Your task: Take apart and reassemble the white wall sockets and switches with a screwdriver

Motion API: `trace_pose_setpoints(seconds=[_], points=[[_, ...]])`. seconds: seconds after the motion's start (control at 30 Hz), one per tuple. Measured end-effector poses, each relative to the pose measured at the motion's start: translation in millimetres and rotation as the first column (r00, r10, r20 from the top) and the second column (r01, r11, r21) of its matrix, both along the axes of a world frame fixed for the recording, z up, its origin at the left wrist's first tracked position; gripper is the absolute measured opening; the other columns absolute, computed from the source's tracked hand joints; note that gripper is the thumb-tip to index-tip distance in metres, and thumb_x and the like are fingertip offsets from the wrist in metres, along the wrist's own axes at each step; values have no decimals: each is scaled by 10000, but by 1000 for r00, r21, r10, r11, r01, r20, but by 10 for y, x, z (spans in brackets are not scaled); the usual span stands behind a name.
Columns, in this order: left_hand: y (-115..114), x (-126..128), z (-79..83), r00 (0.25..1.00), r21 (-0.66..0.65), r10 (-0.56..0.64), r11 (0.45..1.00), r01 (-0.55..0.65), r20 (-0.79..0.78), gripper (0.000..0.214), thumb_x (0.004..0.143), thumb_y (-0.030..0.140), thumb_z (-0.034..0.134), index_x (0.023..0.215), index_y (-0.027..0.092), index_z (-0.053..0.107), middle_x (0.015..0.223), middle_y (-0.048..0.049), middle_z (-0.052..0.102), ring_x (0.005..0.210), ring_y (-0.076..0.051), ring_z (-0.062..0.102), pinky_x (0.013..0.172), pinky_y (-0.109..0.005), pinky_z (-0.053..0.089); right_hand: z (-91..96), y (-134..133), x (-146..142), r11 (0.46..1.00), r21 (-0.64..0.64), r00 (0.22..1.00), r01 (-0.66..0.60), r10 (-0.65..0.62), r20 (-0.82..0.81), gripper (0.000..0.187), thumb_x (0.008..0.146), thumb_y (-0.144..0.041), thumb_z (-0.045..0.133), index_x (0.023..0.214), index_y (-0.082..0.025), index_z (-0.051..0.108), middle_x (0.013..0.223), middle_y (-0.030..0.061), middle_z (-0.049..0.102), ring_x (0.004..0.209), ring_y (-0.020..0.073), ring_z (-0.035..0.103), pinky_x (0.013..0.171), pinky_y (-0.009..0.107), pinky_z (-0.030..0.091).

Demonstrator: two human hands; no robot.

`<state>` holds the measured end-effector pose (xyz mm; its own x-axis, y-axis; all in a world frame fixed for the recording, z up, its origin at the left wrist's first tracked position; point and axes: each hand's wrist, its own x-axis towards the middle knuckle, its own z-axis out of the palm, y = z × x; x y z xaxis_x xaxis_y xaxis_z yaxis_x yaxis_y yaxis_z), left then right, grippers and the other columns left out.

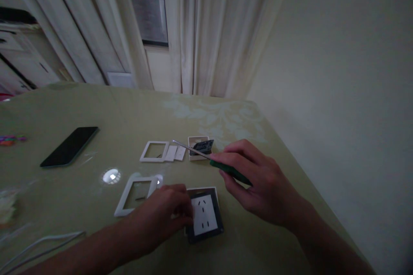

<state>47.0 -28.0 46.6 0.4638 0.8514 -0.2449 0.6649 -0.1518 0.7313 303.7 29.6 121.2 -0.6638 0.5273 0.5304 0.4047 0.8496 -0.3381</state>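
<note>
My right hand (258, 180) is closed round a green-handled screwdriver (206, 158), whose metal shaft points left over the table. My left hand (163, 212) has its fingers curled on the left edge of a wall socket module (204, 215), which has a white face with slots and a dark frame and lies flat in front of me. A white square cover frame (137, 195) sits just left of that hand.
Farther back lie another white frame (154, 151), two small white pieces (175, 153) and an opened socket body (200, 146). A black phone (69, 146) rests at the left. White cable (41, 242) runs along the near left. The table (97, 107) stands beside a wall and curtains.
</note>
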Motion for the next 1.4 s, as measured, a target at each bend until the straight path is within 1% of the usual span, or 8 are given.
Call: trace_pose_setpoints(seconds=[0.13, 0.37, 0.83, 1.0, 1.13, 1.2, 1.3, 1.4], points=[[-64, -19, 8, 1000, 51, 26, 998, -26, -9, 73, 874, 212, 775, 922, 232, 723, 995, 2, 695, 906, -202, 660, 814, -330, 517, 0, 3, 5, 1000, 0, 1000, 2, -2, -1, 400, 962, -73, 637, 1347, -171, 681, 1194, 87, 650, 1043, 188, 689, 896, 300, 593], [-189, 38, -47, 984, 199, 25, 980, 11, -177, 823, 650, 353, 934, 1376, 273, 555, 1403, -96, 582, 1263, -379, 561, 1103, -575, 474, 0, 7, -6, 1000, -13, 1000, 13, -13, 19, 414, 991, -109, 616, 1403, -139, 638, 1198, 107, 648, 1054, 200, 685, 930, 320, 616], [-127, 142, -12, 993, 64, 108, 992, -105, -55, 612, 581, 163, 751, 1146, 211, 520, 1223, -74, 522, 1132, -321, 496, 992, -514, 497, -23, 18, -3, 985, -171, 997, 1, 12, 75, 380, 978, -106, 618, 1345, -203, 618, 1197, 81, 659, 1101, 216, 665, 965, 347, 573], [-116, 91, -67, 990, 110, 131, 985, -136, 52, 662, 601, 137, 742, 1213, 231, 509, 1201, -69, 563, 1139, -325, 520, 982, -496, 503, -235, -56, 34, 952, -305, 996, -18, 43, 76, 265, 1049, -112, 502, 1235, -238, 642, 1220, 79, 622, 1078, 199, 663, 933, 354, 576], [-104, 57, -110, 979, 100, 163, 979, -176, 123, 690, 637, 177, 796, 1264, 241, 516, 1208, -74, 581, 1126, -330, 557, 957, -493, 517, -598, -176, 64, 928, -370, 991, 41, 9, 133, 411, 1053, -137, 449, 1358, -288, 678, 1407, 125, 501, 1217, 251, 656, 996, 430, 590], [-107, 37, -101, 974, 88, 176, 978, -189, 139, 699, 666, 209, 821, 1293, 248, 513, 1240, -79, 585, 1129, -326, 568, 969, -500, 515, -763, -220, 73, 916, -394, 986, 71, -5, 167, 500, 1023, -344, 624, 1512, -248, 580, 1487, 173, 443, 1288, 323, 632, 1050, 494, 580], [-121, 14, -74, 973, 100, 161, 979, -179, 165, 724, 694, 233, 845, 1333, 263, 505, 1277, -79, 591, 1146, -318, 579, 988, -498, 514, -898, -248, 83, 908, -407, 972, 99, 0, 237, 1133, 697, -678, 911, 1608, -173, 466, 1563, 245, 363, 1394, 462, 539, 1106, 596, 538], [-135, 23, -59, 974, 136, 141, 977, -167, 178, 723, 688, 212, 849, 1328, 263, 518, 1278, -76, 598, 1154, -315, 587, 990, -490, 523, -913, -246, 92, 902, -415, 970, 117, -14, 242, 1175, 633, -680, 948, 1586, -173, 484, 1569, 254, 354, 1392, 467, 539, 1102, 605, 537]])
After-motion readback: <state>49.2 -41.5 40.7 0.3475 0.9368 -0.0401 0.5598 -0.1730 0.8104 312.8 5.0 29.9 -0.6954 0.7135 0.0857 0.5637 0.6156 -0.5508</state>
